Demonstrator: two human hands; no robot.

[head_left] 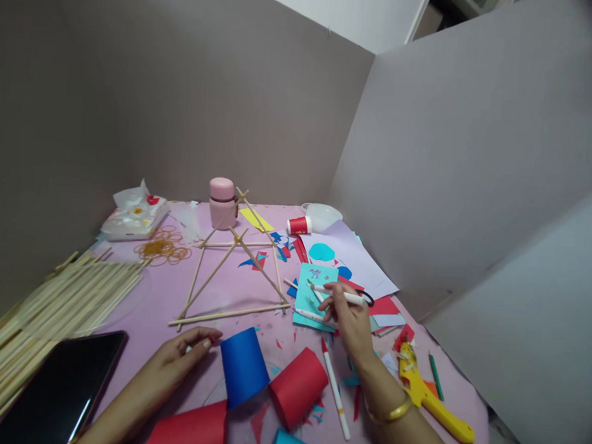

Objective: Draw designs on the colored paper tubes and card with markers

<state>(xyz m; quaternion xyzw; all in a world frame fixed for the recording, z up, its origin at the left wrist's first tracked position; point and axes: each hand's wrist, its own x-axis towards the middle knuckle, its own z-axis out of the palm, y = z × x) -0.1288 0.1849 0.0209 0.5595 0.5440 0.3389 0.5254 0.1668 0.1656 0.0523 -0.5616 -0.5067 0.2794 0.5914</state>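
Note:
My right hand point(346, 317) is closed round a white marker pen point(349, 297) over a light blue sheet of paper point(303, 300). Small pink drawings point(315, 273) mark the top of the sheet. Another white marker point(316, 317) lies across its lower part, and a green-tipped marker point(317, 293) shows just beside the fingers. My left hand point(187, 354) rests on the table with fingers curled round something small, white and red in part, that I cannot make out. Nearest to it stands a blue paper cup point(243, 368), beside a tilted red cup point(300, 387).
A stick frame point(229, 315) stands mid-table, before a pink flask point(222, 206). Bamboo sticks point(54, 317), a phone point(57, 395), rubber bands point(162, 248) and tissues point(136, 215) lie left. A yellow glue gun point(430, 401), a red-tipped marker point(336, 392) and paper scraps lie right.

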